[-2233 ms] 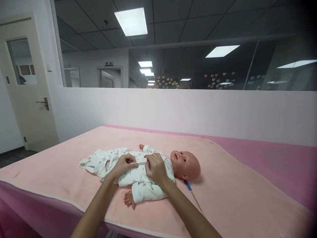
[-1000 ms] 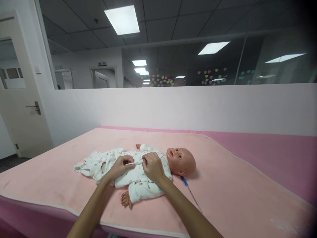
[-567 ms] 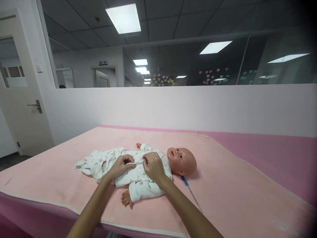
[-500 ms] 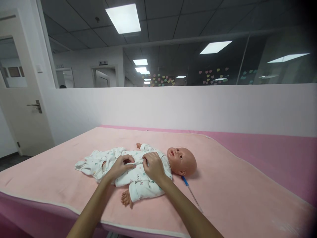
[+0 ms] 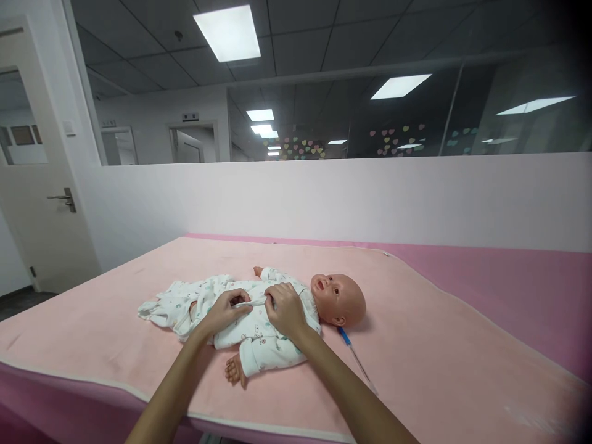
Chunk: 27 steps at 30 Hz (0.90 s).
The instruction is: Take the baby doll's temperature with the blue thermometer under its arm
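Note:
A baby doll (image 5: 340, 299) lies on its back, its bald head to the right. It wears a white printed romper (image 5: 271, 351). My left hand (image 5: 226, 311) pinches the front edge of the romper at the belly, thumb and fingers closed on the cloth. Higher up, at the chest, my right hand (image 5: 284, 308) is closed on the same cloth edge, its fingertips partly hidden. A ridge of fabric is stretched between both hands. The doll's near hand (image 5: 235, 371) sticks out of its sleeve toward me.
Under the doll is a peach-pink pad (image 5: 439, 370) over a pink surface. A thin stick with a blue end (image 5: 345, 337), perhaps a thermometer, lies beside the doll's head. Behind stands a low white wall (image 5: 370, 200) with glass above. A door (image 5: 44, 203) is at the left.
The cloth edge between my hands looks slightly lifted and tauter. Both hands keep their grip in nearly the same spots. The whole view has shifted a little.

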### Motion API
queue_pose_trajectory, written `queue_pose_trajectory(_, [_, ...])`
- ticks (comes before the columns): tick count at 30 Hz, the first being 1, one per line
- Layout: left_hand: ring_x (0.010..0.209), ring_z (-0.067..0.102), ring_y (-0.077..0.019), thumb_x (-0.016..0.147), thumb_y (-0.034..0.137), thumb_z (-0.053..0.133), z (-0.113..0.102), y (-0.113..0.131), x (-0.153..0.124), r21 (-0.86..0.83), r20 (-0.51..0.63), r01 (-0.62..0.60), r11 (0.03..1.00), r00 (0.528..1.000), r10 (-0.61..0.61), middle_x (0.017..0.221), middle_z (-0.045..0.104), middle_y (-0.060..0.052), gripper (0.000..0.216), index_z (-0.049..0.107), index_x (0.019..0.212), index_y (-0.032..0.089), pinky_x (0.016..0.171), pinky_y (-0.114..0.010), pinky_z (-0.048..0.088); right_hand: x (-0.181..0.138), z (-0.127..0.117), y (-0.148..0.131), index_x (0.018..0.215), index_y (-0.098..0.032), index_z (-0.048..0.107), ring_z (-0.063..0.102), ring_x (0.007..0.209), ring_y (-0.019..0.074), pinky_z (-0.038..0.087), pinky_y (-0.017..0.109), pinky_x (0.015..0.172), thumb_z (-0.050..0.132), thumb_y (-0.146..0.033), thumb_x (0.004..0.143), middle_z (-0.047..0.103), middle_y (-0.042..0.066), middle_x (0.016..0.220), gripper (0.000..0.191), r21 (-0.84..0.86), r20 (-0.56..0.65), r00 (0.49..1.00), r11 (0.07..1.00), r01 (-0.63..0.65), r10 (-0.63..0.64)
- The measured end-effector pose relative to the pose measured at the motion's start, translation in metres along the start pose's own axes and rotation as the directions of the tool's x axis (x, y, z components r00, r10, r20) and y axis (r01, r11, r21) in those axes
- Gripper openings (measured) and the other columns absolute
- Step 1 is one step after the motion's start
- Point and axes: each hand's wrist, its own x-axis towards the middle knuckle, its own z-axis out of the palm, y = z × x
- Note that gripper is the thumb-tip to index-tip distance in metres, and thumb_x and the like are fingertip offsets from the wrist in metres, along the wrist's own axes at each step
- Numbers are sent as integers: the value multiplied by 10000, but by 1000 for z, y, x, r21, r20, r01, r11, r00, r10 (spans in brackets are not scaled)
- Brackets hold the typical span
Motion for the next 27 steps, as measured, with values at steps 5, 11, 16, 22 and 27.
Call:
queue_pose_trajectory(5, [699,526,-158,685,279,603,-4,-6,2,-8,-13,38,999,999,-38,728,605,-34,151,616,752,145,615,-244,401,-1,-1,0,727,-176,527,471,694,146,328,281,683,427,-93,731,558,21,690,130,9,-1,1000,1000,-7,7])
queue_pose_trajectory(11, [813,552,-187,677,311,628,-6,-9,1,-38,6,6,999,1000,-5,848,628,-59,171,625,748,155,716,-277,432,-1,-1,0,727,-178,525,469,693,141,331,276,684,428,-98,737,557,15,689,126,13,5,1000,1000,-5,5])
queue_pose_trajectory(16, [804,548,-179,692,310,612,-6,-5,0,-30,22,-22,999,1000,23,828,615,-49,163,599,742,155,718,-277,425,-1,0,0,733,-178,529,468,700,143,330,275,685,436,-104,734,558,18,697,119,2,10,1000,1000,-11,11])
queue_pose_trajectory(22, [847,537,-190,697,326,596,-5,-2,1,-6,41,-9,1000,999,9,871,600,-58,175,586,718,152,745,-284,414,-1,-1,0,736,-178,534,471,704,140,328,269,684,435,-96,729,561,17,695,129,-12,3,1000,1000,-3,3])
queue_pose_trajectory(27, [877,533,-194,685,320,611,-5,-3,1,-15,50,14,1000,999,-13,893,593,-62,171,578,687,152,770,-282,409,-1,-2,-1,740,-177,538,473,696,143,328,272,677,427,-91,730,559,21,687,141,-16,-2,1000,1000,12,-12])
